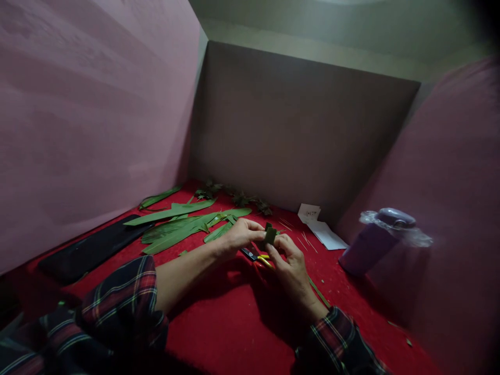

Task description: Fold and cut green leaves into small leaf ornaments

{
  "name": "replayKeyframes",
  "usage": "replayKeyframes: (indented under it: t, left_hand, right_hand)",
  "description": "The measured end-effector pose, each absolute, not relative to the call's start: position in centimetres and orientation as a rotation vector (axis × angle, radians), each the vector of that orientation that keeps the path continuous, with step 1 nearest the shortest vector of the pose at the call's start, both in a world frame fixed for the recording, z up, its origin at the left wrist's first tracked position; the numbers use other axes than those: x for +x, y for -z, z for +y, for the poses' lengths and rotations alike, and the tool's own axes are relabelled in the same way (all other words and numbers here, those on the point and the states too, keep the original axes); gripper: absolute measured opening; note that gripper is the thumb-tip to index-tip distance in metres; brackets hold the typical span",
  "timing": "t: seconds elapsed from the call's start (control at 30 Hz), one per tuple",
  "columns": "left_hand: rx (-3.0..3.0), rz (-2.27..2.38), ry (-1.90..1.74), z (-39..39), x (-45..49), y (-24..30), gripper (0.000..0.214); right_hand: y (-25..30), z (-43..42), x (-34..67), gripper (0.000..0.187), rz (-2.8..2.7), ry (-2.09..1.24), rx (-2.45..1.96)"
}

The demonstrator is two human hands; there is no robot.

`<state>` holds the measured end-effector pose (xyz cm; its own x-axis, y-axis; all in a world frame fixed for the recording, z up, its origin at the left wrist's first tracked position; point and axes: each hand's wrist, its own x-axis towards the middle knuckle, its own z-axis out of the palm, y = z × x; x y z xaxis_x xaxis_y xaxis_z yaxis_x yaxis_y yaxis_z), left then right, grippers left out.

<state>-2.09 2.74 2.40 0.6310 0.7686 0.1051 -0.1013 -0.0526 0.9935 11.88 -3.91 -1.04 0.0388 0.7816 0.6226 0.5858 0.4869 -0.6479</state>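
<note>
Between my two hands, above the red cloth, is a small folded piece of green leaf (270, 236). The fingertips of my left hand (242, 235) pinch its left side. With thumb and fingers closed, my right hand (289, 260) grips its right side. Just below them lies a pair of scissors (265, 261) with yellow and red handles, partly hidden by my right hand. Long green leaves (179, 234) are spread on the cloth to the left of my hands.
A red cloth (234, 333) covers the surface. Darker lobed leaves (242, 199) lie at the back. Thin sticks (307, 240) and white paper (326, 234) are to the right, near a purple tumbler (367, 247) with clear plastic. A dark flat object (94, 247) lies left. Panels enclose three sides.
</note>
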Motion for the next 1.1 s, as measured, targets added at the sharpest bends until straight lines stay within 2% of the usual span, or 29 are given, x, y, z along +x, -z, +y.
replayKeyframes:
  t: [0.47, 0.73, 1.1]
  left_hand:
    - [1.451, 0.402, -0.702, 3.4, -2.0, -1.8, 0.053]
    - [1.555, 0.513, -0.734, 2.5, -2.4, -2.6, 0.032]
    - [1.507, 0.609, -0.826, 2.5, -1.7, -2.3, 0.028]
  right_hand:
    - [1.5, -3.5, 12.2, 0.024, -1.568, -0.251, -1.244]
    - [1.3, -3.7, 12.0, 0.029, -1.575, -0.257, -1.305]
    - [1.6, -3.6, 11.8, 0.025, -1.508, -0.287, -1.294]
